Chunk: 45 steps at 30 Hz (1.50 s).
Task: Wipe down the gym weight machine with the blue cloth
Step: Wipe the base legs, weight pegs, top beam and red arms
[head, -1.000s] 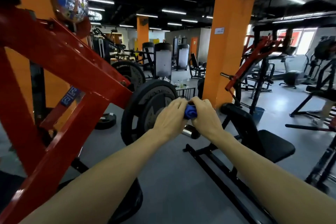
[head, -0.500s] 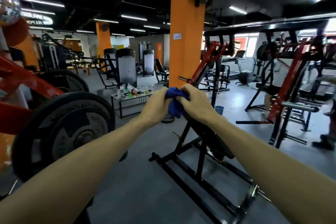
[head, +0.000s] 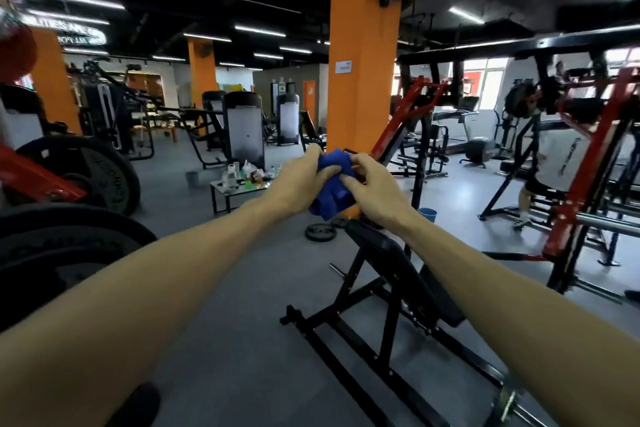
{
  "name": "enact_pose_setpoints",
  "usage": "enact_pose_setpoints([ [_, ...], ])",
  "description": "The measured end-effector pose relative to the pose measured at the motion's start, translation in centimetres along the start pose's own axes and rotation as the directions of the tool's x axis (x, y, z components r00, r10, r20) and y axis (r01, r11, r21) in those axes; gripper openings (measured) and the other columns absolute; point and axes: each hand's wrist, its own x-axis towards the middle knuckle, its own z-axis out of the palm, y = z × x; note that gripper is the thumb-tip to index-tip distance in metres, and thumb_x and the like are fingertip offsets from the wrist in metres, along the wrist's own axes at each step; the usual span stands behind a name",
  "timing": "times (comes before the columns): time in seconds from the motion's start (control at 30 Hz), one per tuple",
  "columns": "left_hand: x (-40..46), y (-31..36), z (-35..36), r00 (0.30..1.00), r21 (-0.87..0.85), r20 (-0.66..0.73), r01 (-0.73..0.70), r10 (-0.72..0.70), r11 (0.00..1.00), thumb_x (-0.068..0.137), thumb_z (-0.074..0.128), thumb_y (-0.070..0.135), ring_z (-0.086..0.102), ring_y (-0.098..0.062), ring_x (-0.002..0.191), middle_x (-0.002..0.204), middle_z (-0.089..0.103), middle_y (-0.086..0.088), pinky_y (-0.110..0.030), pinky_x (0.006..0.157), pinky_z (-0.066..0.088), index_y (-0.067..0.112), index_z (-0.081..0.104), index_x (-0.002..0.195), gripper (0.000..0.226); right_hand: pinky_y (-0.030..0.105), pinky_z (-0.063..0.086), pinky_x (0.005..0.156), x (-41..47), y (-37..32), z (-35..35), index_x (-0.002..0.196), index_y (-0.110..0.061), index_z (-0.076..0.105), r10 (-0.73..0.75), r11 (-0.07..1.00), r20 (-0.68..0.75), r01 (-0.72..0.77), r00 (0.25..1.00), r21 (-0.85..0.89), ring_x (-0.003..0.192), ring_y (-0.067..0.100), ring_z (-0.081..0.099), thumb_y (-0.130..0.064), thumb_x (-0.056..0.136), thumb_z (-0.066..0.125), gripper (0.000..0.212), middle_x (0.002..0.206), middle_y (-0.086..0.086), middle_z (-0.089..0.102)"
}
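Observation:
Both my arms reach forward at the middle of the view. A bunched blue cloth [head: 331, 188] is held between my left hand [head: 298, 180] and my right hand [head: 372, 185], in the air above the top of a black padded bench [head: 398, 265]. Each hand grips one side of the cloth, and part of it hangs loose below my fingers. The red weight machine frame [head: 38, 177] with its black weight plates [head: 79, 170] stands at the left edge, apart from both hands.
An orange pillar [head: 363, 80] rises behind my hands. A low table with bottles [head: 239, 184] and a loose plate on the floor [head: 320, 231] lie ahead to the left. A blue bucket [head: 427, 214] and red-and-black racks [head: 585, 163], where a person exercises, stand at the right.
The view has swung right, away from the red frame and its plates. The cloth was a tight wad between my hands; more of it now shows and hangs down.

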Motion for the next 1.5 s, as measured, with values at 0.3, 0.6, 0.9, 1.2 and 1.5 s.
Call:
enact_pose_setpoints([
  [0.3,10.9,-10.7,-6.4,0.995,0.244,0.024,0.089,-0.098,0.966,0.108,0.046,0.026,0.053,-0.010,0.074,0.093,0.057,0.000,-0.023,0.060,0.037,0.014,0.051,0.106,0.013,0.036,0.055,0.093,16.8,1.4,9.0,0.126,-0.017,0.058,-0.146,0.960,0.096,0.117,0.985,0.255,0.110,0.013,0.061,-0.016,0.097,0.061,0.029,0.119,-0.002,0.064],
  [0.6,9.0,-20.5,-14.4,0.927,0.370,-0.134,0.375,-0.351,0.850,0.098,0.063,0.013,0.061,-0.013,0.094,0.108,0.064,0.001,-0.020,0.073,0.048,0.016,0.060,0.119,0.022,0.029,0.051,0.069,24.9,-1.7,22.5,0.099,-0.011,0.059,-0.315,0.845,0.282,0.132,0.906,0.519,0.080,0.013,0.062,-0.021,0.095,0.062,0.011,0.091,0.001,0.065],
  [0.9,4.1,-22.6,-21.0,0.689,0.470,-0.376,0.718,-0.619,0.514,0.094,0.060,0.001,0.062,-0.025,0.103,0.120,0.061,-0.007,-0.046,0.087,0.055,0.013,0.052,0.125,0.034,0.022,0.047,0.057,27.5,-8.0,35.0,0.110,-0.006,0.051,-0.524,0.647,0.517,-0.078,0.677,0.758,0.073,0.013,0.060,-0.023,0.102,0.052,0.018,0.093,0.011,0.062],
  [1.2,-6.2,-19.3,-22.6,0.318,0.349,-0.711,0.934,-0.628,0.078,0.095,0.064,0.009,0.061,-0.023,0.101,0.114,0.063,-0.005,-0.038,0.089,0.051,0.013,0.051,0.123,0.031,0.026,0.060,0.071,21.9,-15.9,42.0,0.113,-0.013,0.063,-0.871,0.339,0.409,-0.271,0.272,0.901,0.089,0.014,0.072,-0.011,0.088,0.075,0.029,0.100,0.002,0.072],
  [1.5,-10.3,-16.3,-24.8,0.221,0.267,-0.893,0.962,-0.392,-0.066,0.090,0.072,0.007,0.062,-0.015,0.095,0.105,0.067,0.001,-0.031,0.087,0.051,0.008,0.065,0.115,0.027,0.027,0.058,0.076,18.1,-24.2,46.6,0.107,-0.006,0.072,-0.977,0.094,0.182,-0.530,0.115,0.843,0.083,0.010,0.070,-0.001,0.087,0.073,0.021,0.091,-0.001,0.077],
])
